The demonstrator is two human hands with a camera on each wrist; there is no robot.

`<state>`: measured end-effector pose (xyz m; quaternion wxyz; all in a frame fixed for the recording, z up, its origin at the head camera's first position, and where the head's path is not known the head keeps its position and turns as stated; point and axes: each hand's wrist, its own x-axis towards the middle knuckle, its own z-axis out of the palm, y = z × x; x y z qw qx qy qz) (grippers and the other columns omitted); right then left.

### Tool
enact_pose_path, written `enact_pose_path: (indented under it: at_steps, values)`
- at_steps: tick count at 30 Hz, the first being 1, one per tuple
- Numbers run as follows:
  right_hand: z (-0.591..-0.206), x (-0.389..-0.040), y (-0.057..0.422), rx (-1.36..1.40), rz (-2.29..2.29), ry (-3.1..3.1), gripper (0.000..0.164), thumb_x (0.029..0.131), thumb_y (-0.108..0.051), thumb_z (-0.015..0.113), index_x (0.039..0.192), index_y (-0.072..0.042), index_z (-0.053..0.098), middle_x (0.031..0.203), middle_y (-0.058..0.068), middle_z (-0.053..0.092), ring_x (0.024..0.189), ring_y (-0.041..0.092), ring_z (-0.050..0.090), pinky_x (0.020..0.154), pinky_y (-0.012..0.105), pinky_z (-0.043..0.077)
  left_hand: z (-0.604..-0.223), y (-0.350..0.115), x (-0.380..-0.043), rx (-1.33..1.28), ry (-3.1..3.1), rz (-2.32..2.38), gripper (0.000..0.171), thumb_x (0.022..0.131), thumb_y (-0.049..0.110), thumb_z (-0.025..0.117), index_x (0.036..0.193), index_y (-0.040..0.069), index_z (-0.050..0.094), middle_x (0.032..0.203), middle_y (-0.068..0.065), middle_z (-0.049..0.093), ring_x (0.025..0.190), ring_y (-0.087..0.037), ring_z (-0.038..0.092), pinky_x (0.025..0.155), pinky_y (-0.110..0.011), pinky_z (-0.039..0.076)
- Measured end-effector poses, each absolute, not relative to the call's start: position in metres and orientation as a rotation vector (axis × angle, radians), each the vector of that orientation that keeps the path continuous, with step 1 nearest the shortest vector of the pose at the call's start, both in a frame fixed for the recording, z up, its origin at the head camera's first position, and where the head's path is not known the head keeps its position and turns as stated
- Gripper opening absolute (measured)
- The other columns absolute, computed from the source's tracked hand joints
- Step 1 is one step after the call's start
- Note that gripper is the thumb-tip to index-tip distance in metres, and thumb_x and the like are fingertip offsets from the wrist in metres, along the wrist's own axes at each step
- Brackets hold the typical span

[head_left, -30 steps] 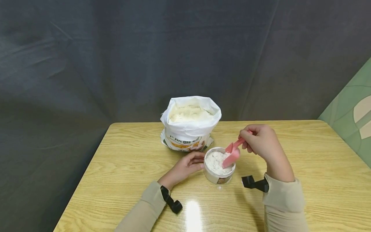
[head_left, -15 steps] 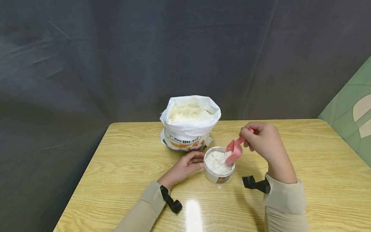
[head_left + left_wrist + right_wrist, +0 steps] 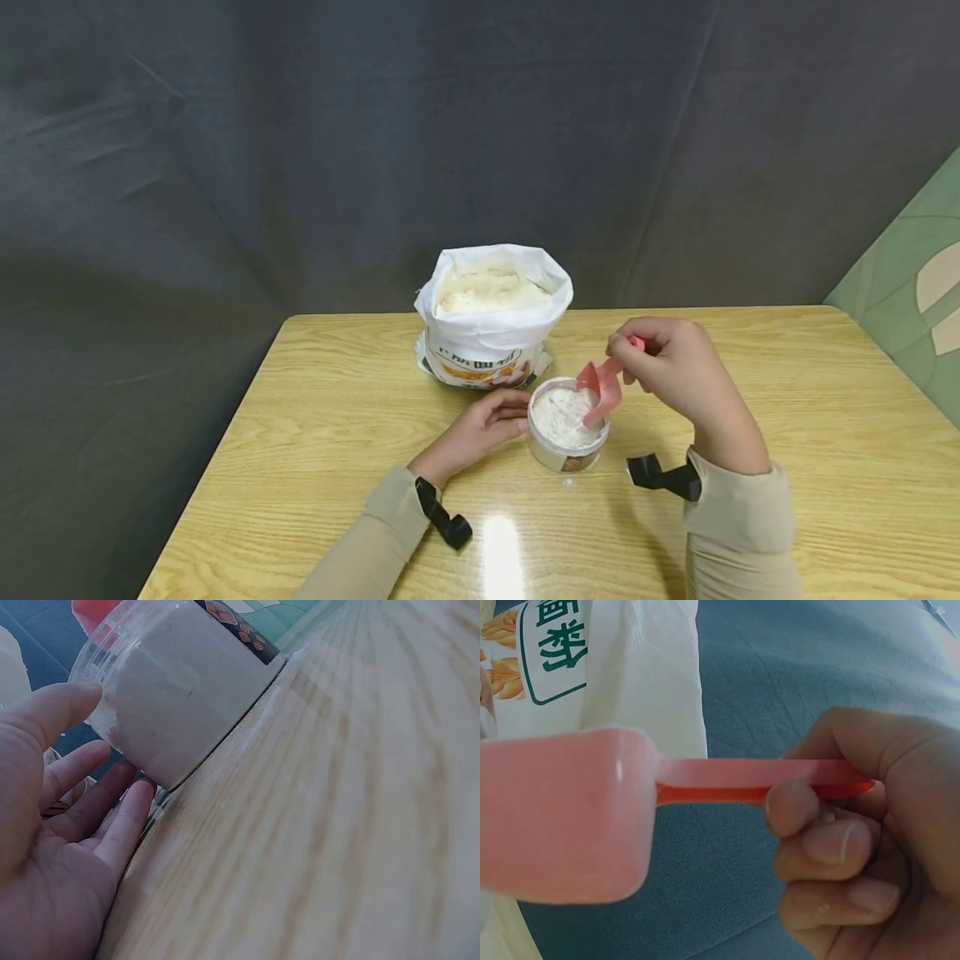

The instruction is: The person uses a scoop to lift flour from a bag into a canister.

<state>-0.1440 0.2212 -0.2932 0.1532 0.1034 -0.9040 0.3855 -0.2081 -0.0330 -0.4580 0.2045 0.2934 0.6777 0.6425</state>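
My right hand (image 3: 675, 367) pinches the handle of a pink scoop (image 3: 609, 397), thumb and forefinger on it in the right wrist view. The scoop's bowl (image 3: 562, 817) tilts down over the right side of a round clear tub (image 3: 551, 455), its tip at the white powder (image 3: 558, 417) inside. My left hand (image 3: 480, 432) lies on the table at the tub's left side, fingers relaxed. In the left wrist view its thumb (image 3: 71, 705) is by the rim and the fingertips are by the lower wall of the tub.
Behind the tub stands an open white flour bag (image 3: 487, 333), its top folded out and powder showing within. A small white spill (image 3: 567, 482) marks the wooden table (image 3: 337, 417) before the tub. A dark curtain (image 3: 480, 150) hangs behind.
The scoop has risen a little out of the powder and stands steeper. My right hand shifted slightly right, then back left. My left hand and the tub have stayed in place.
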Motion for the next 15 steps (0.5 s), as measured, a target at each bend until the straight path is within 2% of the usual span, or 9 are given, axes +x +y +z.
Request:
enact_pose_path:
  at_steps: [9, 15]
  values:
    - [-0.2967, -0.1456, 0.2174, 0.408, 0.994, -2.561, 0.024, 0.090, 0.000, 0.061, 0.070, -0.012, 0.067, 0.057, -0.003, 0.053, 0.048, 0.012, 0.042, 0.042, 0.023, 0.032, -0.4557, -0.0325, -0.2072, 0.807, 1.909, 1.783, 0.042, 0.102, 0.007, 0.061, 0.142, -0.001, 0.051, 0.145, -0.017, 0.052, 0.131, -0.031, 0.053, 0.107, -0.029, 0.049]
    - [-0.2964, -0.1444, 0.2183, 0.424, 0.938, -2.541, 0.024, 0.089, 0.001, 0.061, 0.069, -0.012, 0.067, 0.056, -0.005, 0.052, 0.047, 0.011, 0.041, 0.041, 0.022, 0.031, -0.4541, -0.0325, -0.2061, 0.803, 1.910, 1.784, 0.042, 0.102, 0.007, 0.061, 0.141, -0.002, 0.051, 0.145, -0.017, 0.051, 0.131, -0.031, 0.053, 0.106, -0.029, 0.049]
